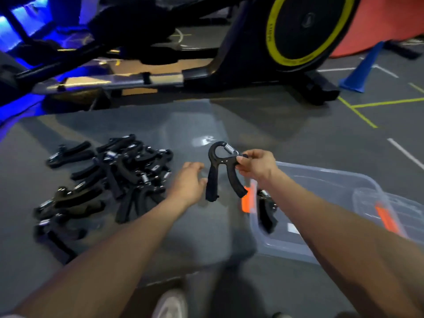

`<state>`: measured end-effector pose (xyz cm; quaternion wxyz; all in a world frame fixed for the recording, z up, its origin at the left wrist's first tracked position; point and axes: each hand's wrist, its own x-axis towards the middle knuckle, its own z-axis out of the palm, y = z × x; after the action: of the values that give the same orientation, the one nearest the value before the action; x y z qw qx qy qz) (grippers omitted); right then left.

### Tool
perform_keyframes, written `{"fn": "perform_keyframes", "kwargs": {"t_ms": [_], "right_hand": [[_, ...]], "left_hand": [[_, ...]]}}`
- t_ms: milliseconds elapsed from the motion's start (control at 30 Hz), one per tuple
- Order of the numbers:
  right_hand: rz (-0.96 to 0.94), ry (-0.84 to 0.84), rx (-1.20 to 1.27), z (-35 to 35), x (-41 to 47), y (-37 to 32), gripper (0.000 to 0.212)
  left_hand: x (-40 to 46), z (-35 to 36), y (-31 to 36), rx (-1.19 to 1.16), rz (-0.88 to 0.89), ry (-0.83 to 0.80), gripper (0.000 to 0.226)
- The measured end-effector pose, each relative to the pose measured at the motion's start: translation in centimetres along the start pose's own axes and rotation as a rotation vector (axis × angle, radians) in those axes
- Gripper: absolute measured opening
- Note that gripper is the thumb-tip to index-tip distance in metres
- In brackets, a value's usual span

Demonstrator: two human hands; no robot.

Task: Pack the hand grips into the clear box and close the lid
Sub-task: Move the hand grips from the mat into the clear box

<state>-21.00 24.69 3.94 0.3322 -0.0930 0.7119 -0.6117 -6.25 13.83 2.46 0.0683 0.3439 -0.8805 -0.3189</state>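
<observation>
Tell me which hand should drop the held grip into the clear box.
Right. The right hand already pinches the black spring hand grip and is nearest the clear plastic box; the left hand holds nothing.

The clear plastic storage box (321, 239) is cut off by the right edge and partly covered by the right forearm. The heap of black spring hand grips (110, 180) is motion-blurred; count indeterminable. The pale shoe (171, 305) is cropped at the bottom edge.
</observation>
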Motion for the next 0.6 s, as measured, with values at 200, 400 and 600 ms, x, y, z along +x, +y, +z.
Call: {"fn": "perform_keyframes", "kwargs": {"t_ms": [200, 400, 600], "right_hand": [[0.064, 0.194, 0.085, -11.9, 0.6, 2.1, 0.019], [0.207, 0.334, 0.152, -19.5, 2.3, 7.2, 0.029], [0.381, 0.434, 0.041, -23.1, 6.3, 13.4, 0.029]], "left_hand": [[2.0, 7.8, 8.2, 0.039, 0.159, -0.143, 0.040], [3.8, 15.9, 11.5, 0.136, 0.200, -0.300, 0.044], [5.6, 22.2, 12.3, 0.264, 0.188, -0.437, 0.050]]}}
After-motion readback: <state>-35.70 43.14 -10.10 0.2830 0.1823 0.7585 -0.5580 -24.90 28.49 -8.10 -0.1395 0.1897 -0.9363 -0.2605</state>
